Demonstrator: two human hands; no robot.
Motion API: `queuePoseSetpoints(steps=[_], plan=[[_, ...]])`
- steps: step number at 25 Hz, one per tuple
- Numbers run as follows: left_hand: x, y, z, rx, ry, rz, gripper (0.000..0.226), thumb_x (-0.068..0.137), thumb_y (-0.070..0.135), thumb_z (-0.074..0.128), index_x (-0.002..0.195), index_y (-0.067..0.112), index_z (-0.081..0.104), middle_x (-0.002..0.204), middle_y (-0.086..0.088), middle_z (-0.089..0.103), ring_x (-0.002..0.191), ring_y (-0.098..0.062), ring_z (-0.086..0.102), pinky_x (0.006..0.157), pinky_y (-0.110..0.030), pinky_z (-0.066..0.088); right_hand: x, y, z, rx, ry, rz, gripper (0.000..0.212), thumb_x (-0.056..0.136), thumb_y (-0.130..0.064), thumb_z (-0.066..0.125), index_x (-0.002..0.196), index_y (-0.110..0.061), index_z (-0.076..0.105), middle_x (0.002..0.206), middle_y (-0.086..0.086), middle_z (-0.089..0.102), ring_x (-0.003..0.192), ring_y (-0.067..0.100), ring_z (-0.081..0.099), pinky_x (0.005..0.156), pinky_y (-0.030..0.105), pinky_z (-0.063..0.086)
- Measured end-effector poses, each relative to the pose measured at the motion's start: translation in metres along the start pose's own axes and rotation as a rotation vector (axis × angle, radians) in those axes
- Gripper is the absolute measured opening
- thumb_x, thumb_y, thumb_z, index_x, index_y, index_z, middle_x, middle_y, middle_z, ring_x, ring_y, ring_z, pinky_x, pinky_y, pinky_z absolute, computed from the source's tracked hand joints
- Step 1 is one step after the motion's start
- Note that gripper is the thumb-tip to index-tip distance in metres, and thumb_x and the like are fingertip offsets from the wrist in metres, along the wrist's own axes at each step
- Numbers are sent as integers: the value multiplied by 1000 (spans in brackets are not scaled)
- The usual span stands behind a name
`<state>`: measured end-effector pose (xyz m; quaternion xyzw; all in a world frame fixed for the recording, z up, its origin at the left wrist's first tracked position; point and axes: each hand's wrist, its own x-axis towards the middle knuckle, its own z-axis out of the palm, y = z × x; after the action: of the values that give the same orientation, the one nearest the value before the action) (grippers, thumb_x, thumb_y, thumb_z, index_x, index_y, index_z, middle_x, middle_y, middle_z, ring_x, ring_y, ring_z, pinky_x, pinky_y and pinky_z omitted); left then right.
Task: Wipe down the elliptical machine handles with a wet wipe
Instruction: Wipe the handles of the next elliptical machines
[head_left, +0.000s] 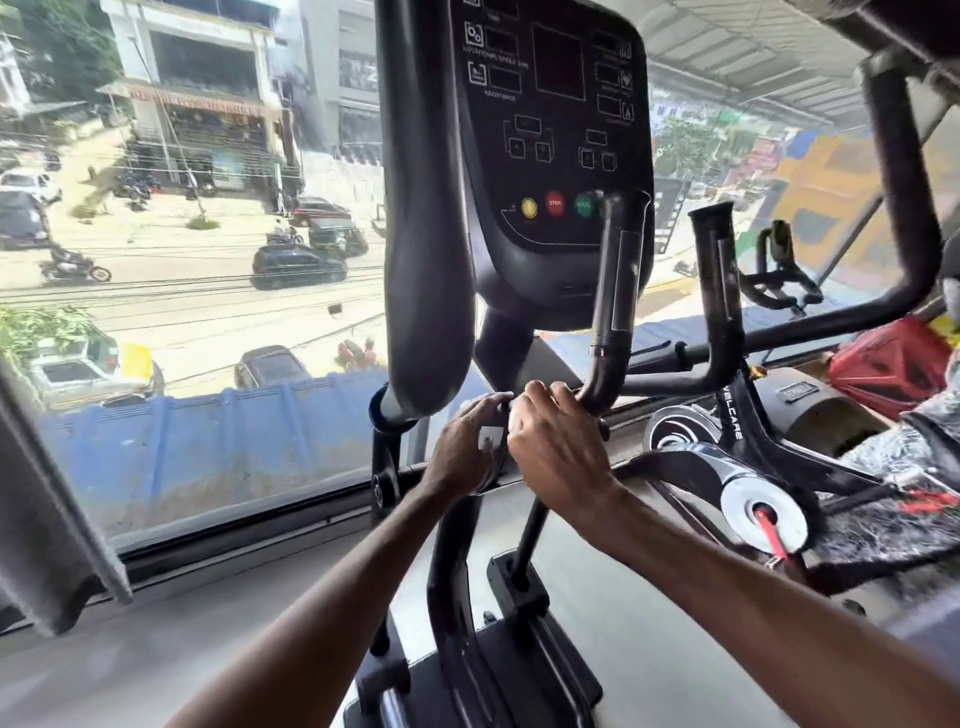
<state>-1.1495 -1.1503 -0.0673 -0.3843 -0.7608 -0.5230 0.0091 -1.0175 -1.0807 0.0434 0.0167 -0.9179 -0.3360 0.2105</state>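
Black handle — console behind, window beyond

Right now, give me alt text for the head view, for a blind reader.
The left hand and right hand curl round the elliptical's handle bar below the console; a white patch, perhaps the wet wipe, shows between them. A window beyond overlooks a street.

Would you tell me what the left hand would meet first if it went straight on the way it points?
Probably the right hand, which sits just ahead of the left hand; depth is unclear.
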Motion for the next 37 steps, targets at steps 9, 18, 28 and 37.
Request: queuePoseSetpoints(steps=[9,18,28,37], plan=[[0,1,2,-29,25,-6,74,77,-14,56,142,20,60,142,-6,63,133,-23,56,115,-30,41,-41,74,-45,21,156,110,30,103,-4,42,113,-12,69,119,-2,66,103,27,52,93,39,46],[5,-8,5,-23,12,-92,60,75,17,51,132,15,68,130,-10,71,126,-33,61,106,-46,48,-14,27,-21,-50,-60,36,40,84,6,33,79,-7,70,78,9,61,86,31,58,79,40,52],[6,-13,-2,71,-57,-54,63,73,22,43,130,20,68,129,-9,72,124,-33,63,101,-48,52,21,18,-49,97,-387,86,29,91,-2,52,95,-15,77,85,9,72,101,29,61,67,35,49],[21,-51,9,107,-115,-177,61,73,36,47,131,27,62,132,1,69,119,-25,64,95,-46,54,41,-21,-3,155,-584,-20,14,45,-6,84,51,-9,72,49,7,59,52,27,62,46,24,46]])
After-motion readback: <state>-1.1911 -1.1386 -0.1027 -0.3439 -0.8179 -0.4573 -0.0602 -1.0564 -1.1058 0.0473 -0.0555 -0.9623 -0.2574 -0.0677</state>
